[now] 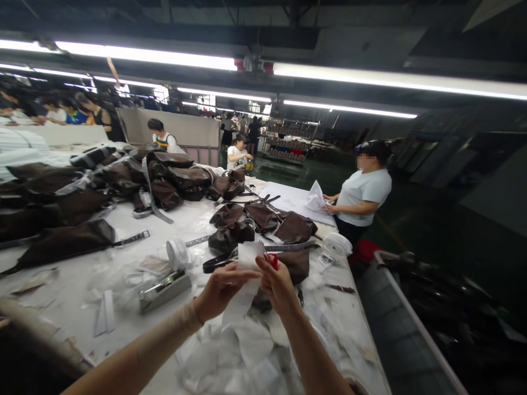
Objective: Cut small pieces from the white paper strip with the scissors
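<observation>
Grips a red tool (pixel 273 260) with the fingers of the right hand (pixel 282 282); hard to see its tip. Pinches a white sheet (pixel 249 254) with the fingers of the left hand (pixel 224 286), pointing it up above the worktop (pixel 125 219). Hard to tell its long way, with the bottom hidden behind the hands. Farther off, brown bags (pixel 295 227).

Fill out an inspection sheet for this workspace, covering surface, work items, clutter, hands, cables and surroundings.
Surface: white table, largely covered.
Work items: white sheet between the hands; red object, mostly hidden by fingers; brown bags beyond.
Clutter: tape dispenser, two small fans, loose scraps.
Hands: left hand touches the sheet, grip unclear; right hand closed around the red object.
Cables: nothing seen.
Surroundings: co-worker at the table's right edge; grey bin with dark contents nearer.
</observation>
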Demonstrator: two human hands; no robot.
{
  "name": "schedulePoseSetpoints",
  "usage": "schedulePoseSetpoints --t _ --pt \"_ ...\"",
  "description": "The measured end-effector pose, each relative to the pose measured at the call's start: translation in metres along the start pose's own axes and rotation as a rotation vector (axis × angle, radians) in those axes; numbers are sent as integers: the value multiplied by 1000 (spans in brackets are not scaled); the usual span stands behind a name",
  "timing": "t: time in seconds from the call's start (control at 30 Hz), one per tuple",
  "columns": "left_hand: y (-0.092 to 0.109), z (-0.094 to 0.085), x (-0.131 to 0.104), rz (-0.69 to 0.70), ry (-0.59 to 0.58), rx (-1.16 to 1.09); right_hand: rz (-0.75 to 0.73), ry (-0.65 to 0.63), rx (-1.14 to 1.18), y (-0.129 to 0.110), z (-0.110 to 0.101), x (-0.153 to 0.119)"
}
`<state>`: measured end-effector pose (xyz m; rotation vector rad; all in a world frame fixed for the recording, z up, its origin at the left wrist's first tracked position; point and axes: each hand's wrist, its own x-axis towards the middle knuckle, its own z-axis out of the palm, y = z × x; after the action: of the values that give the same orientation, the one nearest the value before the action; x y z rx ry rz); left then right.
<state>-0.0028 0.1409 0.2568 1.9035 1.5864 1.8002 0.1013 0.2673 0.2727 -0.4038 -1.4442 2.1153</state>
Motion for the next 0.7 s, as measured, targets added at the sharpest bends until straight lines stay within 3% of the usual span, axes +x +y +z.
schedulePoseSetpoints --t 0.13,0.37,0.5,0.7 --pt "3 -8 3 -68 27 10 -46 17 32 -1 -13 -3" --pt "0 -25 3 -118 -2 21 146 -178 -168 -8 -47 -24" --pt "2 -27 6 -106 -29 -3 232 -307 -301 -18 -52 -31" --pt "5 -28 8 -49 -75 42 208 -320 -479 -27 -52 -28"
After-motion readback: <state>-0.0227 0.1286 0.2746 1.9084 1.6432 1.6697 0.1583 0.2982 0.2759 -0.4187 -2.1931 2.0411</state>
